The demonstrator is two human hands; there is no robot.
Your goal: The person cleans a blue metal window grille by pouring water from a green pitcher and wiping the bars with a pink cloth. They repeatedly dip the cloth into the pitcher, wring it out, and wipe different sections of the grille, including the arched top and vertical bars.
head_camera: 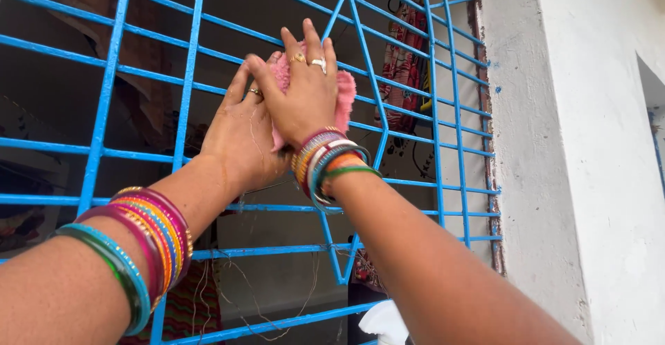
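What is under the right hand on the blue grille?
A pink cloth shows under the right hand, pressed to the blue grille; the left hand overlaps. Its middle is covered.

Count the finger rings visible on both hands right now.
3: two on the right hand, a gold ring and a silver ring; one ring on the left hand. Others may be hidden.

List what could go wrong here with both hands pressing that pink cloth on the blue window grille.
1. The pink cloth is only pressed flat under the right hand and left hand, not gripped, so it might slip through the blue grille into the room.
2. The bangles on the wrists sit close to the bars and could knock or catch on them.
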